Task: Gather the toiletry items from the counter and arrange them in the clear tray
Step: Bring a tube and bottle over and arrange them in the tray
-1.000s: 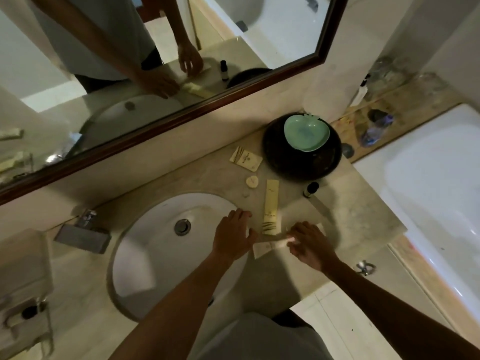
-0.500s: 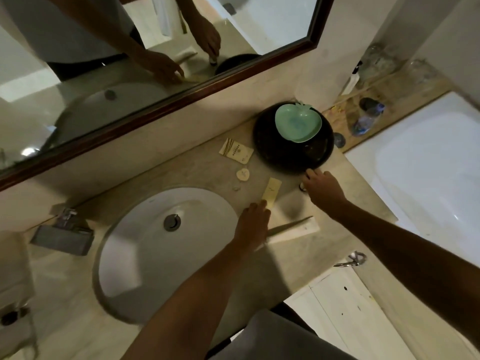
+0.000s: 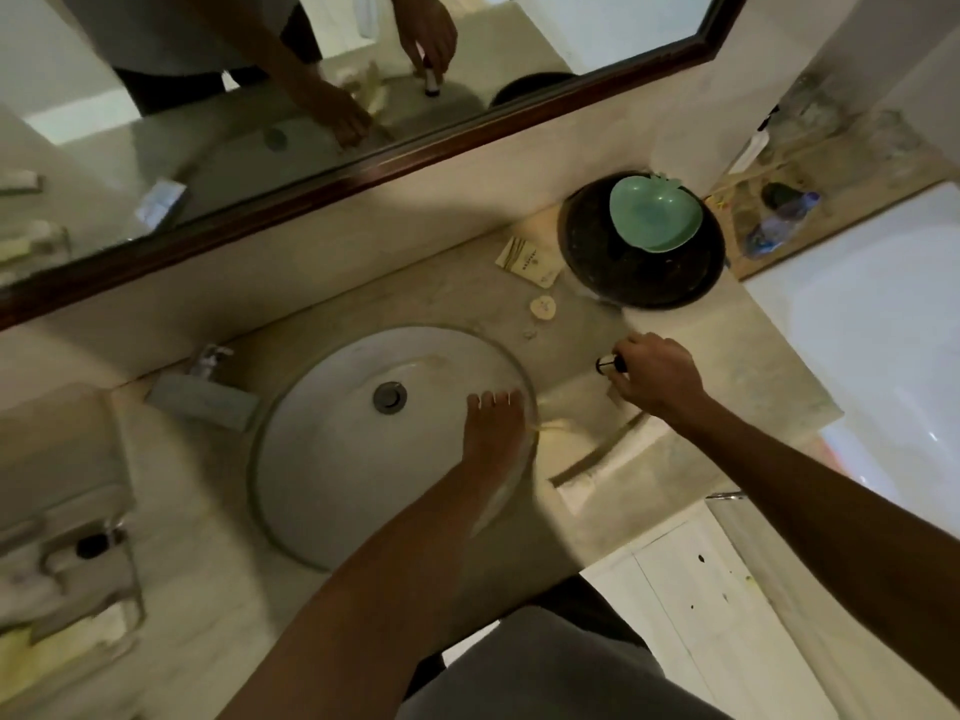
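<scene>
My right hand [image 3: 657,376] is closed around a small dark bottle [image 3: 605,363], held just above the counter [image 3: 737,366] in front of the black bowl. My left hand [image 3: 496,423] hovers over the sink's right rim, gripping a pale yellow tube [image 3: 556,426]; only the tube's blurred end shows beside the palm. A long white packet [image 3: 608,470] lies near the counter's front edge. A cream sachet [image 3: 530,259] and a small round soap [image 3: 543,307] lie by the wall. The clear tray [image 3: 78,569] sits at the far left, blurred, with pale items in it.
A black bowl [image 3: 649,280] holds a green apple-shaped dish [image 3: 654,213] at the back right. The white sink [image 3: 337,459] fills the middle, with its faucet [image 3: 202,392] on the left. A mirror [image 3: 311,96] hangs above, and a bathtub [image 3: 883,330] lies to the right.
My right hand picked up the small dark bottle and lifted it off the counter. My left hand took the yellow tube and moved left over the sink rim.
</scene>
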Action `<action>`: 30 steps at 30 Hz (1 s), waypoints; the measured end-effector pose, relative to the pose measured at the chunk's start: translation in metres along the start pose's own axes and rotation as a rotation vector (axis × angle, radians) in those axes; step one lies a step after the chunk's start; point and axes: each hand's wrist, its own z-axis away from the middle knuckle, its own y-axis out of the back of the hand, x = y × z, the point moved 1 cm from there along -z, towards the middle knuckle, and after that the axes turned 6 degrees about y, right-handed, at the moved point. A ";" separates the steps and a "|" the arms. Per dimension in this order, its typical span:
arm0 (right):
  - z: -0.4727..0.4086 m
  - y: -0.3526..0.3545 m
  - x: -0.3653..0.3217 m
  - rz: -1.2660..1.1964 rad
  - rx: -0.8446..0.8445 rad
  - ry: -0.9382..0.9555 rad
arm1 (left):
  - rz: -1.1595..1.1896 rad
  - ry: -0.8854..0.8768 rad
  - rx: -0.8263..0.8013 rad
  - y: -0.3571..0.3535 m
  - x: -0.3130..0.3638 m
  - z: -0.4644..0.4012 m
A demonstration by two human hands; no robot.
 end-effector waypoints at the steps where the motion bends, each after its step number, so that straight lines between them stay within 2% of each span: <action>1: 0.001 0.003 -0.018 -0.014 0.017 0.001 | 0.015 -0.019 0.022 -0.006 -0.017 0.011; 4: 0.007 0.014 -0.085 -0.069 0.072 0.037 | 0.123 -0.062 0.047 -0.018 -0.073 0.050; 7: 0.016 0.013 -0.148 -0.157 0.110 0.070 | 0.203 -0.083 0.167 -0.022 -0.122 0.098; 11: 0.025 -0.005 -0.269 -0.234 0.065 0.193 | 0.320 0.046 0.277 -0.028 -0.220 0.179; 16: 0.040 -0.028 -0.412 -0.323 0.020 0.372 | 0.403 0.230 0.249 -0.046 -0.348 0.270; 19: 0.049 -0.030 -0.481 -0.365 -0.023 0.459 | 0.416 0.357 0.339 -0.068 -0.418 0.325; 21: 0.052 -0.028 -0.514 -0.373 -0.051 0.499 | 0.401 0.422 0.325 -0.083 -0.452 0.355; 25: 0.052 -0.027 -0.555 -0.380 -0.059 0.546 | 0.490 0.563 0.141 -0.091 -0.483 0.387; 30: 0.050 -0.028 -0.571 -0.347 -0.061 0.559 | 0.530 0.514 0.183 -0.107 -0.487 0.392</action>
